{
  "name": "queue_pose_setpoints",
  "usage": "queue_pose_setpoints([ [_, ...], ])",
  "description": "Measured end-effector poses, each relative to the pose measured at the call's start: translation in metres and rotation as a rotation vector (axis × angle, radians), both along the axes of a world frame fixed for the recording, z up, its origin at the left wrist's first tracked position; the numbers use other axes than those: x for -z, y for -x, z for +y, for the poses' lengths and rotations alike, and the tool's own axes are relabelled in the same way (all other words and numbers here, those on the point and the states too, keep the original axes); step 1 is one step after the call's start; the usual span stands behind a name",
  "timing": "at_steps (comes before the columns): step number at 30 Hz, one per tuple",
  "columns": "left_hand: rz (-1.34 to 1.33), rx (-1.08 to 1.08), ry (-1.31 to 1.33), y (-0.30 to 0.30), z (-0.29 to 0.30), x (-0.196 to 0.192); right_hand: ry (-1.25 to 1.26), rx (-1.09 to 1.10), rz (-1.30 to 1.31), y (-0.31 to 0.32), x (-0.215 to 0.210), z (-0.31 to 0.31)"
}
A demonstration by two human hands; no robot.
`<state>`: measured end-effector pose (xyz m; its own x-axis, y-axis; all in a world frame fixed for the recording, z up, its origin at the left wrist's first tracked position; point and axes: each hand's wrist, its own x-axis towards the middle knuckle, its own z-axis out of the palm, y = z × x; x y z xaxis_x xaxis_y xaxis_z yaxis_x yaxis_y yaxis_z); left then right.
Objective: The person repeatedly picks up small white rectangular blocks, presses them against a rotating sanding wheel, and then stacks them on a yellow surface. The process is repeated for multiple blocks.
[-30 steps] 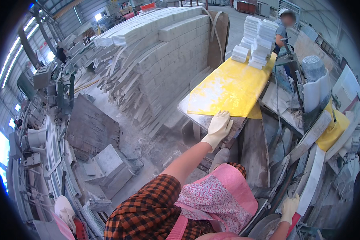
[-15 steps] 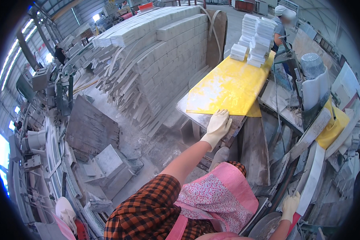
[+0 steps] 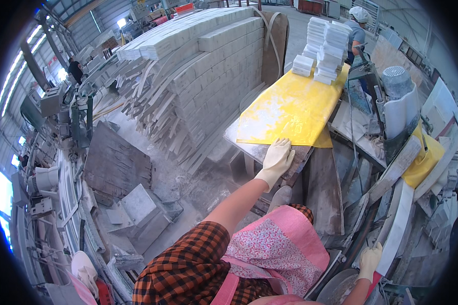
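My left hand (image 3: 277, 160), in a cream rubber glove, lies on the near edge of a yellow plastic sheet (image 3: 285, 109). Its fingers are stretched out and nothing is in them. The sheet covers most of a worn bench top (image 3: 232, 133), on whose far end white stone strips (image 3: 331, 53) stand in uneven stacks. At the lower right my right hand (image 3: 370, 262), gloved alike, has its fingers bent closed beside a long white strip (image 3: 398, 226). What those fingers grip, if anything, is too small to make out.
A large pile of pale stone strips (image 3: 213, 66) rises left of the bench. Broken slabs (image 3: 118, 160) and a stone block (image 3: 140, 208) lie on the dusty floor. A motor (image 3: 396, 81) stands at the right. Beyond the stacks is a co-worker (image 3: 357, 35) in a white cap.
The co-worker at the far right has turned the head away and shifted slightly. My two hands have stayed where they were.
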<state>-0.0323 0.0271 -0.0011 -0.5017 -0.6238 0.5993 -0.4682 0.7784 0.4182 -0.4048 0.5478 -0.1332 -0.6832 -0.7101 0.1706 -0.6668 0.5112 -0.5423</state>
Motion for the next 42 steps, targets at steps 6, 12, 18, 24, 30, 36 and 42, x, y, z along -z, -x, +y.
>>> queue_pose_setpoints([
  [6,0.027,-0.006,0.037,0.000,0.001,0.001,0.353,0.116,-0.447,0.009,0.013,0.006],
  [12,0.033,0.003,0.031,0.000,0.001,0.000,-0.192,-0.086,0.344,0.012,0.011,0.006],
  [18,0.016,0.006,0.000,0.000,0.001,0.000,-0.240,-0.044,0.503,-0.012,-0.019,-0.006],
  [24,-0.010,0.013,-0.034,-0.001,0.000,-0.001,-0.278,-0.055,0.570,-0.015,-0.025,-0.011],
  [30,0.018,0.001,0.013,0.000,0.000,0.001,-0.284,-0.058,0.657,-0.021,-0.032,-0.015],
  [36,0.005,0.008,-0.014,0.001,-0.002,0.002,-0.394,-0.113,0.736,-0.043,-0.068,-0.027],
  [42,-0.045,0.011,-0.066,-0.001,0.000,-0.003,-0.396,-0.118,0.729,-0.042,-0.066,-0.029],
])
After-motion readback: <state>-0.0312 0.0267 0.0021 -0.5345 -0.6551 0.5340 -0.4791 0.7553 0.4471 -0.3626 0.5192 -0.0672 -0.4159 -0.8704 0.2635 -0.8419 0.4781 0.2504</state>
